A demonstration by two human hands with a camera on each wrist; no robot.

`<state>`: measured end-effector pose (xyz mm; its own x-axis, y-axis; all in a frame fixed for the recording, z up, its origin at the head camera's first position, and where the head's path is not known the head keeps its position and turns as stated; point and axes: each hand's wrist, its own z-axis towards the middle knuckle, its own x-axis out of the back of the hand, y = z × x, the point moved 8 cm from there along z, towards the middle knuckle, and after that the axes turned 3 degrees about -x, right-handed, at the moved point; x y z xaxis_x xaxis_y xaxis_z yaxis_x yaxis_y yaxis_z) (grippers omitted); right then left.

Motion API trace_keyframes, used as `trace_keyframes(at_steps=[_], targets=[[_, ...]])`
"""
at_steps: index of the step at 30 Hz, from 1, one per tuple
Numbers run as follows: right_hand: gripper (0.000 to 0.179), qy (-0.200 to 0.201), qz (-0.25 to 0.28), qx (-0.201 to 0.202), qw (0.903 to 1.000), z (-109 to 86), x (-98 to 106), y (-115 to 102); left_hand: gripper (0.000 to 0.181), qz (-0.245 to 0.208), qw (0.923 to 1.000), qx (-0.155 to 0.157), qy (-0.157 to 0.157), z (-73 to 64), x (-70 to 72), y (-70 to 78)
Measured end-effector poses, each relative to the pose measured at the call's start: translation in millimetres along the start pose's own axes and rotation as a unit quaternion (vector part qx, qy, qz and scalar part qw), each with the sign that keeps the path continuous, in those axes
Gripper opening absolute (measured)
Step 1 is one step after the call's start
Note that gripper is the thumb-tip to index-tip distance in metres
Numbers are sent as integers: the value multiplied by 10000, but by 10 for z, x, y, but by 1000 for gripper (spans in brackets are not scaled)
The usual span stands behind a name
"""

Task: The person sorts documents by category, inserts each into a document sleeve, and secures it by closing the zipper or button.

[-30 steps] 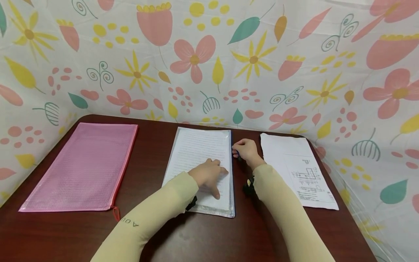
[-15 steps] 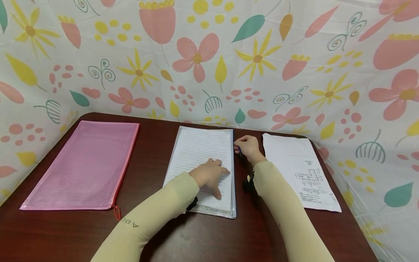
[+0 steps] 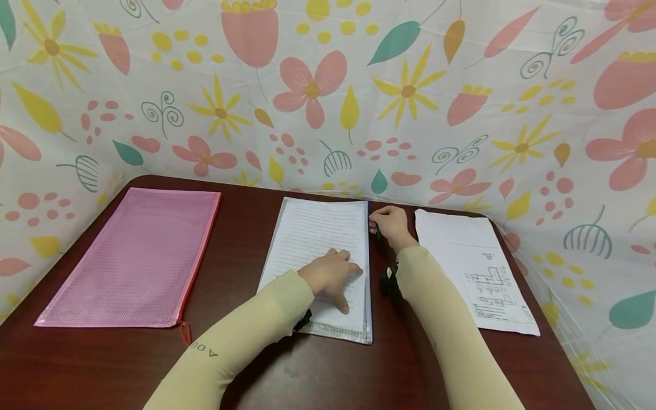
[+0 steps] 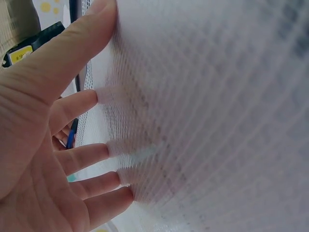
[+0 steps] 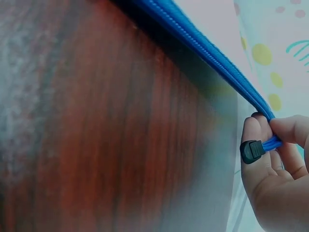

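Note:
A clear mesh zipper pouch [image 3: 353,336] with a lined sheet of paper [image 3: 302,239] inside lies mid-table. My left hand [image 3: 332,276] rests on it with spread fingers; in the left wrist view its fingertips touch the mesh. The pouch's blue zipper [image 5: 207,53] runs along its right edge. My right hand [image 3: 392,225] is near the far end of that edge, pinching the zipper pull between thumb and fingers. The pull's blue cord and black tab [image 5: 252,151] stick out from the grip in the right wrist view. The slider itself is hidden by the fingers.
A pink mesh zipper pouch [image 3: 138,256] with a red zipper lies at the left. White sheets with a printed diagram [image 3: 476,273] lie at the right, beside my right forearm. A flower-patterned curtain [image 3: 328,97] hangs behind the dark wooden table [image 3: 241,228].
My right hand has slid a little farther along the zipper toward the pouch's far corner. My left hand stays in place on the pouch. The head view has shifted slightly.

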<state>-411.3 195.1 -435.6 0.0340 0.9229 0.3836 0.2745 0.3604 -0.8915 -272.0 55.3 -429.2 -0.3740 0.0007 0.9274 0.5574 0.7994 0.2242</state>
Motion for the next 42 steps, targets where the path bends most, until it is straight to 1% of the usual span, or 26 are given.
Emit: trace_keyframes(at_steps=[6,10,17,26,36,42], targets=[[20,82,32,60,9999,32,2,-42,90,-24,10000,-36,34,-5,10,6],[20,132,153,137,9997,61,0,-98,90,-26,10000,-59,74,-18,25,8],[15,229,354,164,9990,113,5,-147,91,12,10000,-33,2,-21,29,3],[16,362,471,180,9981,114,9,-235,90,-13,10000,-31,18,-31,39,4],[19,351,371,263,9983,118,15,-344,90,-22,10000,-55,39,-37,36,11],[20,357,411,219,9983,124,21,-352,90,39,10000,-68,33,-33,29,12]])
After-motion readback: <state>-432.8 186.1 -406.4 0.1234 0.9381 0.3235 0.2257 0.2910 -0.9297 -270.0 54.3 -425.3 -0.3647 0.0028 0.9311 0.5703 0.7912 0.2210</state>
